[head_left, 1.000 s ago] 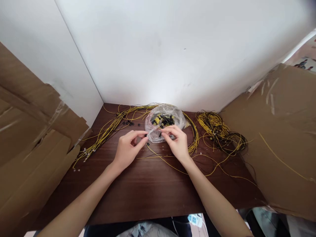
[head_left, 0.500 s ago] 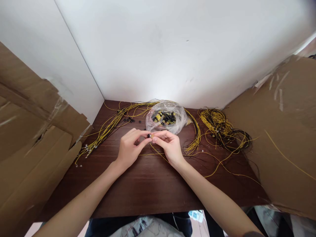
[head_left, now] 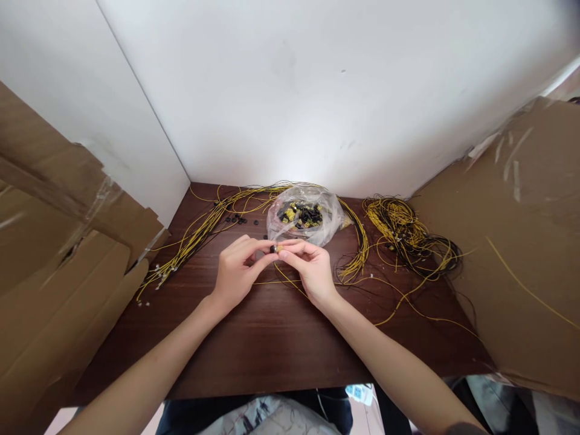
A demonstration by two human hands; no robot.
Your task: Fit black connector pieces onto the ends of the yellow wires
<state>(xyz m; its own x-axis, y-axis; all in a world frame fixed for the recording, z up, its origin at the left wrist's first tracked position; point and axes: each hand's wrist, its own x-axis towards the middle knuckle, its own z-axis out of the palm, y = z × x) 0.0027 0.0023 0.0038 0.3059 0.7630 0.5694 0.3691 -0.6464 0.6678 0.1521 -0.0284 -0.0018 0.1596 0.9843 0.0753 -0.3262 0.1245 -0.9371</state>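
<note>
Above the middle of the brown table, my two hands meet fingertip to fingertip. My left hand [head_left: 238, 269] pinches a small black round part [head_left: 272, 249] between thumb and forefinger. Against it, my right hand [head_left: 312, 269] pinches a small yellow piece [head_left: 280, 248], mostly covered by the fingers. A thin yellow wire [head_left: 290, 279] runs down and right from beneath the fingertips. Just behind the hands lies an open clear plastic bag [head_left: 333, 220] with many black and yellow small parts [head_left: 301, 214] inside.
Yellow and black wires [head_left: 199, 232] with white ends stretch along the left and back. A tangled wire coil [head_left: 399, 232] lies at right. Loose black rings [head_left: 235, 219] sit left of the bag. Cardboard panels [head_left: 512, 254] and a white wall [head_left: 290, 90] enclose the table [head_left: 272, 350].
The view has shifted very slightly. Both hands keep the same pinch on the small parts, with hardly any movement.
</note>
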